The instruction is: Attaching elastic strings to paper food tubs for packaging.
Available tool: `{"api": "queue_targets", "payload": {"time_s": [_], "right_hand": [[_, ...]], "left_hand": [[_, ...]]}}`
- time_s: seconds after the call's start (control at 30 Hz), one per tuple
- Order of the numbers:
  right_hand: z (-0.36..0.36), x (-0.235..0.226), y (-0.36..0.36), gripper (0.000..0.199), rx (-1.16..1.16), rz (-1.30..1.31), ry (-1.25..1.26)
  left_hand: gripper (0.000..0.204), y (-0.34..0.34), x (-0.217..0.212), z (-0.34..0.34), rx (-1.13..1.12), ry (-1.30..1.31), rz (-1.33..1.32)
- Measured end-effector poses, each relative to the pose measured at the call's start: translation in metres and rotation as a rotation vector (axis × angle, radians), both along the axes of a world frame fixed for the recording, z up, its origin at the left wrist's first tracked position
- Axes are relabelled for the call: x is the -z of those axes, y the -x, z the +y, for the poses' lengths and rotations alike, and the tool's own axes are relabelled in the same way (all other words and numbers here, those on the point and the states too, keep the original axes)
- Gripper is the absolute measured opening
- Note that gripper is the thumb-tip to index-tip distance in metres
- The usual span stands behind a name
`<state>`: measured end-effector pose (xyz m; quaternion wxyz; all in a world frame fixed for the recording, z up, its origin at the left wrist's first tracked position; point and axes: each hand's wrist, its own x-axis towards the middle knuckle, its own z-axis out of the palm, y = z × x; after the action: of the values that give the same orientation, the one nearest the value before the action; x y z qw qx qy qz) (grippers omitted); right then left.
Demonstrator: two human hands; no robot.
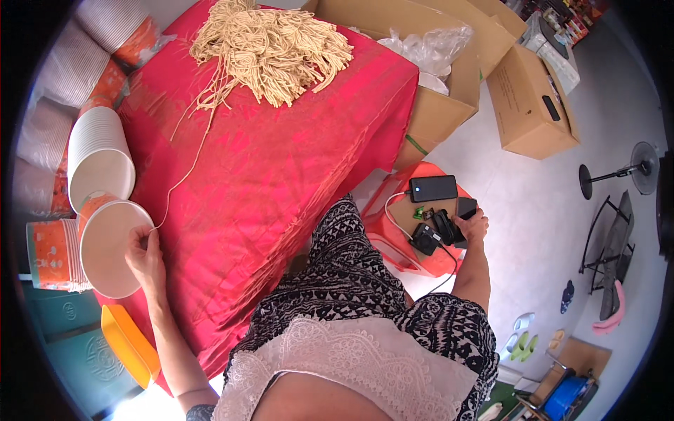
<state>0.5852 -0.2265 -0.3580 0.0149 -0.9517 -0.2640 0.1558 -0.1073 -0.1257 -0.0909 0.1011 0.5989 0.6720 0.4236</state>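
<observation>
My left hand (145, 258) is closed in a pinch on the end of a thin tan cord (170, 189), in front of the open mouth of a white paper bucket (105, 259). The cord runs back across the red-covered table to a large heap of cut cords (274, 52). Off to the right, my right hand (474, 225) grips the edge of a small dark flat device (466, 208) on an orange stool (421, 170). Its thumb and fingers partly cover the device.
Nested white buckets (102, 140) and wrapped orange stacks line the table's left side. A black power bank (433, 188), cables and a black adapter (425, 238) lie on the stool. Open cardboard boxes (442, 112) stand behind it. A yellow-orange bin (128, 344) is near my left forearm.
</observation>
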Motion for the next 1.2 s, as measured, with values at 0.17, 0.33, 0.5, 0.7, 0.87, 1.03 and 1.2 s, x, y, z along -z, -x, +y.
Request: {"api": "queue_targets", "payload": {"time_s": [0.17,0.33,0.5,0.7,0.87,1.03,1.2], "right_hand": [[0.003,-0.016,0.003,0.110,0.028,0.037,0.031],[0.000,-0.013,-0.001,0.114,0.016,0.048,0.027],[0.002,-0.015,-0.004,0.117,-0.009,0.073,0.014],[0.002,-0.016,-0.006,0.118,-0.012,0.093,0.014],[0.002,-0.014,-0.007,0.119,-0.021,0.116,0.005],[-0.008,0.001,-0.022,0.124,-0.017,0.085,-0.001],[-0.017,0.014,-0.048,0.080,0.248,-0.206,-0.707]], "left_hand": [[0.002,-0.001,0.000,-0.001,-0.042,0.033,-0.040],[0.001,0.003,0.003,0.002,-0.007,-0.003,0.003],[0.002,0.002,0.004,0.002,-0.022,-0.009,0.002],[0.002,0.002,0.004,0.002,-0.019,-0.011,-0.012],[0.002,0.006,0.005,0.002,-0.010,-0.011,-0.002],[0.002,0.006,0.004,0.002,-0.007,0.008,-0.016],[0.002,0.008,0.004,0.001,-0.029,0.026,-0.028]]}}
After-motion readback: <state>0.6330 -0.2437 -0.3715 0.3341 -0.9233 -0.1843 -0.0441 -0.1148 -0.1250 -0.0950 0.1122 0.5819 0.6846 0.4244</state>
